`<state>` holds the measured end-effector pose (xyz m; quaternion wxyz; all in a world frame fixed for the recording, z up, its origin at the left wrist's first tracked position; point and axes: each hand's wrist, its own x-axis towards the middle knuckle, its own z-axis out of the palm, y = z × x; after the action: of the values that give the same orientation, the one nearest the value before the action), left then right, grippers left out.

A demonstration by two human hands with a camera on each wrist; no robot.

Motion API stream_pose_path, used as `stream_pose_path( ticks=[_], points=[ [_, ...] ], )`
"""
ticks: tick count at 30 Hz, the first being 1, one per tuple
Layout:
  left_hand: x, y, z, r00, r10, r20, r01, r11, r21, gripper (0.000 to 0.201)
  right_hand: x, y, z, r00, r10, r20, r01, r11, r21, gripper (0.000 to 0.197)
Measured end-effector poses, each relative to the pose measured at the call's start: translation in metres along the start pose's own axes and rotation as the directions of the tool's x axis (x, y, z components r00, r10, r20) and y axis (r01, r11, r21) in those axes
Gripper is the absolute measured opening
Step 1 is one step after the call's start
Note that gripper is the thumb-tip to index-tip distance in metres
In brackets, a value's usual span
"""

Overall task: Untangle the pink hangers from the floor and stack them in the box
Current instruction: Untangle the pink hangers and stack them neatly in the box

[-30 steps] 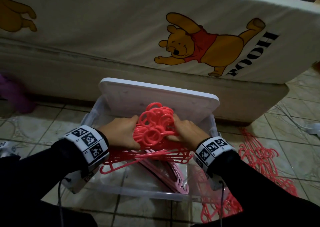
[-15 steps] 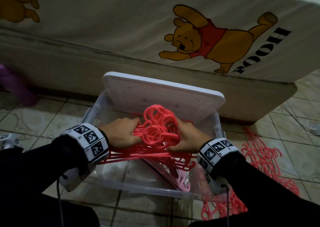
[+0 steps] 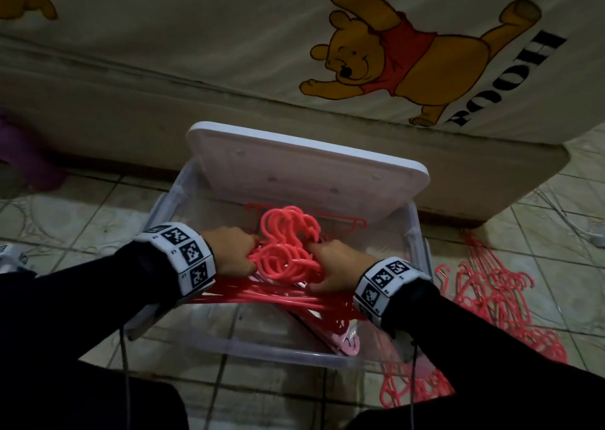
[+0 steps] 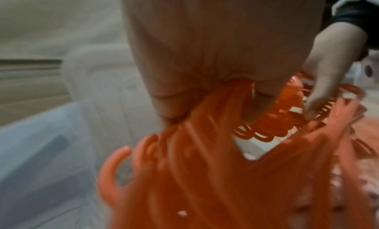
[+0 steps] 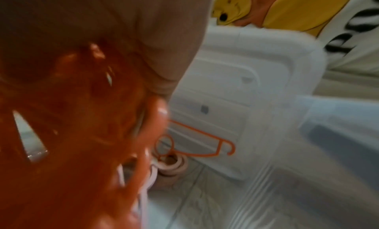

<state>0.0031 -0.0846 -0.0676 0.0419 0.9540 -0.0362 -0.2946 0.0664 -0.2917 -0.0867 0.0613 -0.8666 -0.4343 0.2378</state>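
Both hands hold one bundle of pink hangers (image 3: 284, 259) inside the clear plastic box (image 3: 415, 233). My left hand (image 3: 234, 252) grips the bundle's left side, my right hand (image 3: 337, 270) grips its right side by the hooks. In the left wrist view the left hand (image 4: 205, 80) curls round the bundle of hangers (image 4: 225, 175). In the right wrist view the bundle (image 5: 82, 135) fills the left, blurred. Paler pink hangers (image 3: 347, 341) lie on the box floor, and one loose hanger (image 5: 207, 145) lies near the back wall. A tangled pile of pink hangers (image 3: 497, 305) remains on the floor to the right.
The box's white lid (image 3: 304, 164) leans upright at its back, against a mattress (image 3: 229, 36) with a cartoon bear print. The tiled floor (image 3: 65, 220) surrounds the box. A purple object (image 3: 23, 154) lies far left. A cable (image 3: 569, 210) runs at the right.
Both hands have lowered the bundle of hangers deeper into the box. The head view has shifted closer and slightly left.
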Motion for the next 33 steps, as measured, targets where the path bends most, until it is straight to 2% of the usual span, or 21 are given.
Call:
stream_pose_path(
  ticks=[4, 6, 8, 11, 14, 19, 22, 24, 26, 28, 30, 33],
  points=[
    [0.014, 0.0, 0.015, 0.995, 0.077, 0.064, -0.077, 0.997, -0.005, 0.049, 0.015, -0.002, 0.012, 0.994, 0.064, 0.094, -0.062, 0.998, -0.033, 0.04],
    [0.021, 0.001, 0.021, 0.987, 0.114, 0.117, -0.114, 0.993, -0.013, 0.043, 0.023, -0.004, 0.022, 0.987, 0.068, 0.147, -0.057, 0.995, -0.08, 0.046],
    [0.029, 0.0, 0.029, 0.975, 0.082, 0.206, -0.092, 0.995, 0.043, 0.03, 0.028, -0.005, 0.033, 0.986, 0.064, 0.154, -0.049, 0.994, -0.094, 0.059],
    [0.042, -0.007, 0.042, 0.949, 0.018, 0.314, -0.063, 0.989, 0.135, 0.013, 0.033, -0.006, 0.047, 0.983, 0.058, 0.173, -0.042, 0.994, -0.1, 0.048],
    [0.051, -0.014, 0.054, 0.935, -0.029, 0.354, -0.034, 0.985, 0.17, 0.025, 0.04, -0.005, 0.06, 0.959, 0.059, 0.276, -0.035, 0.995, -0.092, 0.036],
    [0.06, -0.016, 0.076, 0.941, -0.155, 0.301, 0.145, 0.988, 0.055, 0.034, 0.045, -0.007, 0.08, 0.955, 0.004, 0.297, 0.02, 0.997, -0.077, 0.041],
    [0.059, -0.015, 0.078, 0.953, -0.103, 0.284, 0.084, 0.994, 0.076, 0.035, 0.048, -0.005, 0.085, 0.935, -0.053, 0.351, 0.073, 0.996, -0.045, 0.05],
    [0.057, -0.011, 0.079, 0.949, -0.039, 0.314, 0.009, 0.995, 0.095, 0.036, 0.049, -0.002, 0.088, 0.91, -0.05, 0.411, 0.106, 0.988, -0.113, 0.068],
    [0.048, -0.006, 0.074, 0.924, -0.02, 0.382, -0.023, 0.994, 0.108, 0.03, 0.047, -0.001, 0.091, 0.889, -0.03, 0.457, 0.113, 0.981, -0.156, 0.089],
    [0.039, -0.004, 0.066, 0.899, 0.019, 0.438, -0.126, 0.968, 0.216, 0.018, 0.044, 0.0, 0.091, 0.881, -0.026, 0.472, 0.093, 0.989, -0.118, 0.099],
    [0.032, -0.006, 0.061, 0.889, 0.08, 0.45, -0.227, 0.932, 0.282, 0.028, 0.045, 0.0, 0.087, 0.888, -0.035, 0.459, 0.06, 0.997, -0.041, 0.096],
    [0.03, 0.0, 0.06, 0.923, 0.072, 0.378, -0.175, 0.953, 0.248, 0.033, 0.049, 0.003, 0.077, 0.901, -0.01, 0.433, -0.031, 0.996, 0.088, 0.073]
  ],
)
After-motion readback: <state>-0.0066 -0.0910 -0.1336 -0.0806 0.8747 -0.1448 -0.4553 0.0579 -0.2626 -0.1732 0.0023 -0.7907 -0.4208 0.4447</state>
